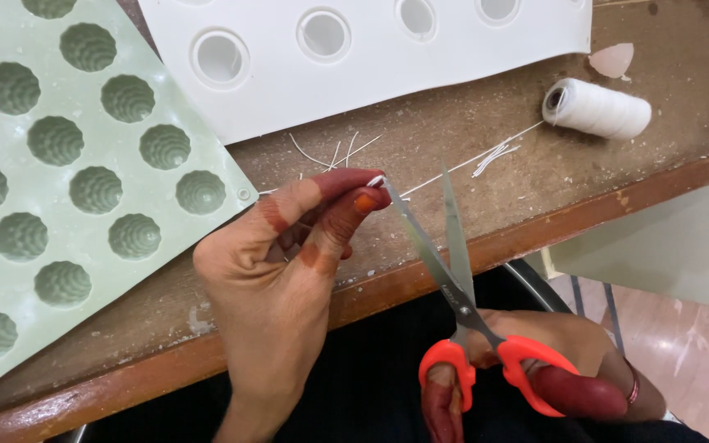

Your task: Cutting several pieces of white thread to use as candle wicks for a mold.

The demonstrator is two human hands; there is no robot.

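Pinched between thumb and forefinger of the left hand (276, 271), the end of a thin white string (461, 164) is pulled taut so it sits between the open blades of the orange-handled scissors (453, 279); the tension keeps the strand straight and steady where the blades meet it. The right hand (551, 369) works the scissors from about five o'clock, a thumb and fingers through the loops, blades spread in a narrow V pointing toward twelve o'clock. From the pinch the string runs toward two o'clock to a white spool (596, 108) lying on its side on the worn wooden table (535, 197), placed far enough away for a length to be drawn off. Short cut lengths (334, 152) lie scattered just past the fingers at twelve o'clock. A pale green silicone mould (10, 164) with ribbed cavities lies at nine o'clock, and a white mould (371, 74) with round holes at twelve, partly overlapping it.
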